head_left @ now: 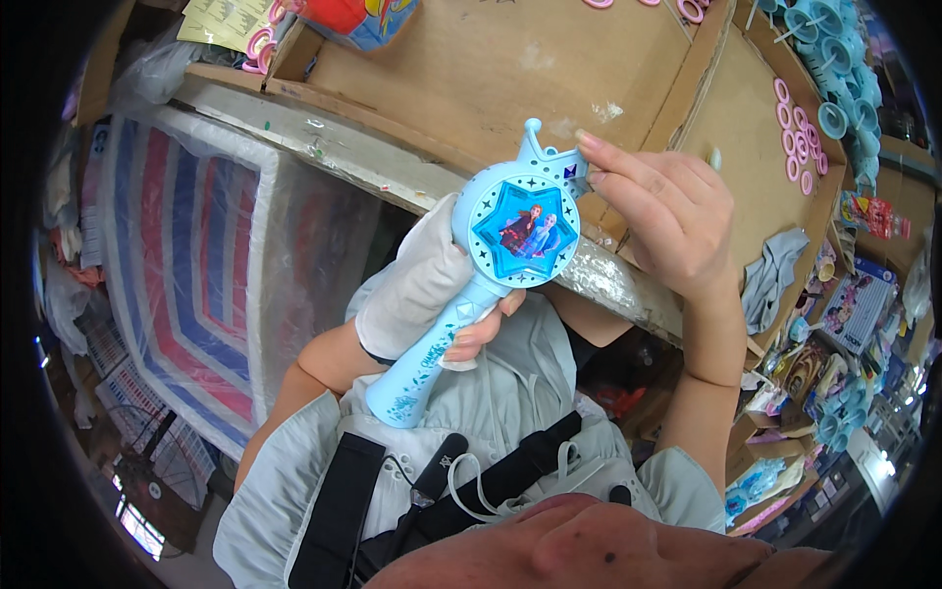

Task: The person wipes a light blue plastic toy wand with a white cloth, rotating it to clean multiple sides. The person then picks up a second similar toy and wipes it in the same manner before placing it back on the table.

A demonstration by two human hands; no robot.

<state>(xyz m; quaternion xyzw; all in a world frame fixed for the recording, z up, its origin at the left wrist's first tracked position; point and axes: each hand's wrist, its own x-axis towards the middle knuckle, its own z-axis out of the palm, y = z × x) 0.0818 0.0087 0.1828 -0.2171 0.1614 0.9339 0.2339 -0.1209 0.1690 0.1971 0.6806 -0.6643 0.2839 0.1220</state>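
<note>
A light blue toy wand [422,368] leans in front of my chest, its round head up and right, its flared handle end low and left. On the head sits a blue star-shaped window [527,232] with two printed figures, topped by a small crown [535,147]. My left hand [432,275], in a white glove with bare fingertips, is wrapped round the wand just below the head. Thumb and forefinger of my right hand [677,211] pinch the crown's right-hand tip, which they partly hide. Whether a small separate piece is between them, I cannot tell.
A cardboard-lined workbench [461,83] with a worn front edge stands ahead. Pink rings [800,137] and light blue cone-shaped parts [834,59] lie at the right. A grey cloth [773,280] hangs there. Plastic-wrapped striped material [186,255] stands at the left.
</note>
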